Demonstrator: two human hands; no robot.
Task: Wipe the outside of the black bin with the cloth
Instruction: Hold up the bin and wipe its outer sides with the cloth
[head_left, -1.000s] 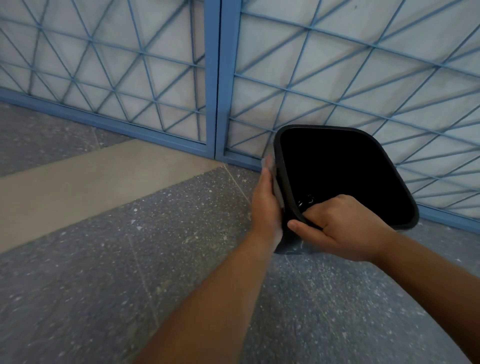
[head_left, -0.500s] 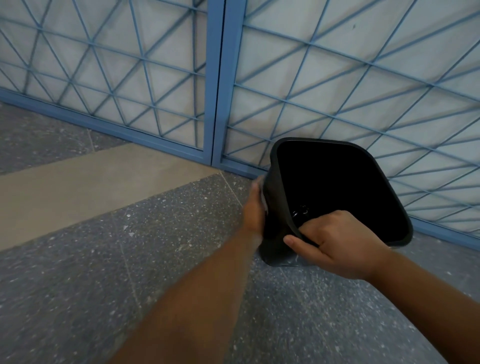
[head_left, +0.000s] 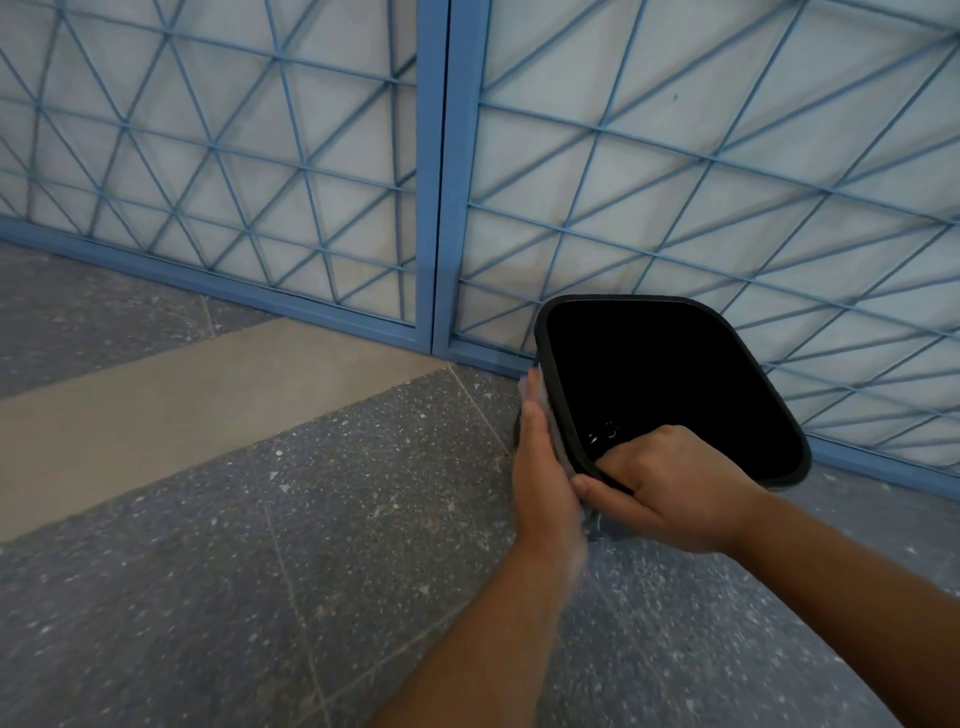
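The black bin is tilted toward me, its dark inside facing the camera, in front of the blue gate. My right hand grips its near rim, fingers curled inside and thumb on the outer wall. My left hand lies flat against the bin's left outer wall and presses a pale grey cloth onto it. Only a thin strip of the cloth shows between palm and bin, with a bit hanging below my hands. The bin's outer walls are mostly hidden.
A blue metal gate with a lattice of thin bars and white backing stands right behind the bin. The floor is grey speckled stone with a beige band running to the left.
My left hand with the cloth slid down the bin's left wall, then came back up along it. The bin stayed tilted in my right hand's grip.
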